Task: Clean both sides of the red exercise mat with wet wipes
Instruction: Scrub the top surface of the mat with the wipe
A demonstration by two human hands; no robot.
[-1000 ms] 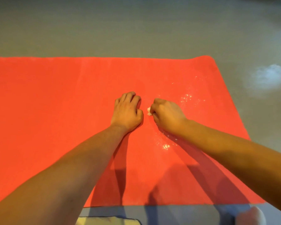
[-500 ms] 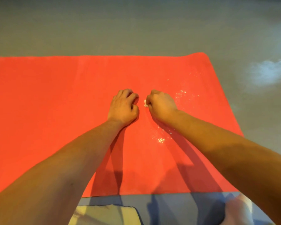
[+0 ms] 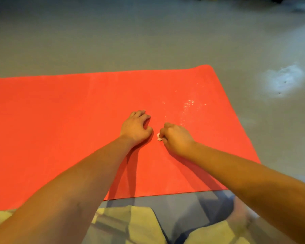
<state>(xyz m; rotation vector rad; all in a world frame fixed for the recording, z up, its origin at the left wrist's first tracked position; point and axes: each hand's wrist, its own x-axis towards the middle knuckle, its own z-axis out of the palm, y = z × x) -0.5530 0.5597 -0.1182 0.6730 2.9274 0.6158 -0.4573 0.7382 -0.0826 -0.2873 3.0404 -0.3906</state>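
On the grey floor [image 3: 113, 41] the red exercise mat [image 3: 60, 120] lies flat, its face glistening wet right of the 2 hands. The right hand [image 3: 177, 138] bunches a wet wipe [image 3: 159, 137] against it to scrub; the left hand [image 3: 136, 128], fingers curled and empty, leans beside it, likely as a brace.

right hand [image 3: 177, 138] and wipe [image 3: 159, 137] now nearer the person

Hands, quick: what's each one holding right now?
Left hand: fingers curled, resting on the red mat, holding nothing visible.
Right hand: closed on a small white wipe.
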